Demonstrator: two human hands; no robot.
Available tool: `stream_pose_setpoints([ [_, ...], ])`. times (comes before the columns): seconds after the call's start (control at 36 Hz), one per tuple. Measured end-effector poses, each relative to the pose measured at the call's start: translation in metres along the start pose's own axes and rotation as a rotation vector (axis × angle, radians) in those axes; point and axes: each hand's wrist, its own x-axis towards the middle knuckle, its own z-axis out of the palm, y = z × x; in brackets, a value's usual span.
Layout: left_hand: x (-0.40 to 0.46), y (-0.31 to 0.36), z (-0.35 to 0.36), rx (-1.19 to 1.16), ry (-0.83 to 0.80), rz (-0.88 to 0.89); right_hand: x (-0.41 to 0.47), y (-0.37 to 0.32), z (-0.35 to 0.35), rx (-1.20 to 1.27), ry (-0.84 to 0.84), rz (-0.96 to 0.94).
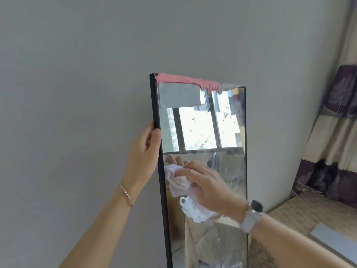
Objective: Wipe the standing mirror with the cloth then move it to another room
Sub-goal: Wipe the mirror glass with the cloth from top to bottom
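Brightness: the scene is evenly lit by soft daylight; the wall (77,74) is rendered as a flat grey-green.
Light source: a bright window is seen reflected in the mirror (202,128), its panes blown out to near white.
Glare: hazy streaks and smears are shown on the lower glass.
Shadows: only faint, soft shadow is cast beside the mirror's dark frame.
Blur: slight softness is seen throughout; the cloth (179,182) lacks fine detail.
Distortion: straight lines are bent by the wide lens, and the curtain (336,113) leans at the right edge.
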Motion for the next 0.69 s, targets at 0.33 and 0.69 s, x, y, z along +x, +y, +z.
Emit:
stream_pose_setpoints([
  [0.33, 0.000, -0.004, 0.007, 0.046, -0.026, 0.055, 0.099, 0.041, -0.044, -0.103, 0.516, 0.425],
  [0.69, -0.001, -0.008, -0.001, 0.024, -0.037, 0.106, -0.015, 0.012, 0.001, -0.207, 0.211, 0.052],
])
